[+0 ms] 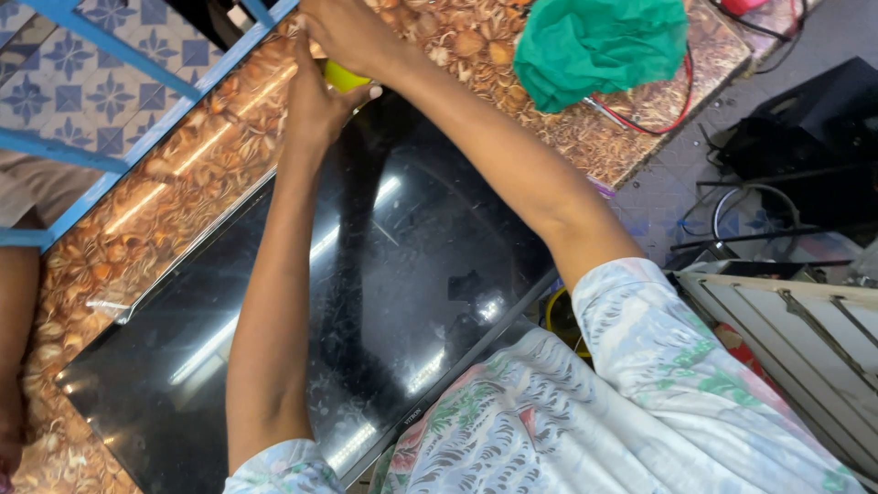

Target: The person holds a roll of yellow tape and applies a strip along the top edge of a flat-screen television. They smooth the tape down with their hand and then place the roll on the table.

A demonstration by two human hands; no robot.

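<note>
Floral shirt [585, 412] seen nearest the camera, at bottom of view; both arms are stretched away from it, over the TV [366, 274].

TV is laid flat, screen up, on the patterned tabletop [165, 192]. It is set diagonally and covers most of the surface. Ceiling lights are reflected in the glass. Its near long edge overhangs or meets the near tabletop edge; which one cannot be told.

Left hand [315, 105] is placed at the TV's far edge, fingers curled around a yellow-green object [343, 76]. Only a small part of that object is visible; its kind cannot be told. Right hand [343, 32] is positioned just above it, touching or gripping the same object from the top. Its fingers are closed, but the exact grip is hidden by the back of the hand. The object is located near the far edge of the tabletop, just beyond the TV's far edge, beside a blue frame [137, 64].

Green cloth [599, 46] is bunched at the far right corner of the tabletop, with red wire [654, 123] running beneath it. Another person's forearm [14, 320] is seen at the left edge. A black box [805, 137] and cables are seen on the floor to the right, a white slatted panel [796, 338] nearer the camera.
</note>
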